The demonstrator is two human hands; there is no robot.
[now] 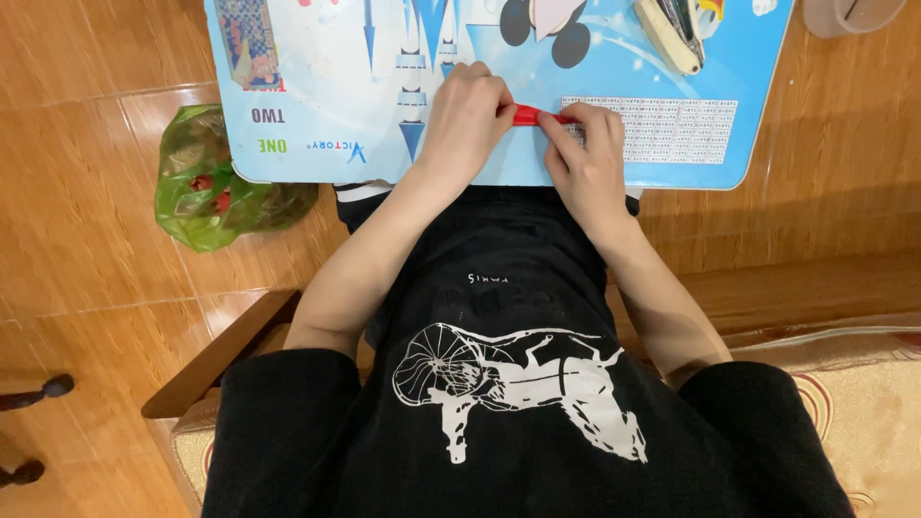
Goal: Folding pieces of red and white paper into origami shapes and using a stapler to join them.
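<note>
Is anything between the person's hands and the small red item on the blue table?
Nothing visible. The left hand and right hand both already pinch the small red item over the blue table. The stapler lies apart, farther back.

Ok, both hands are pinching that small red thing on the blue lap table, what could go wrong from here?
1. The small red strip-like object is held only at its ends by the left hand and right hand; it might slip or bend.
2. The work sits near the front edge of the blue picture-printed table, so the piece could drop onto the lap.
3. The cream stapler lies close by at the table's far edge; a nudge might push it off.
</note>
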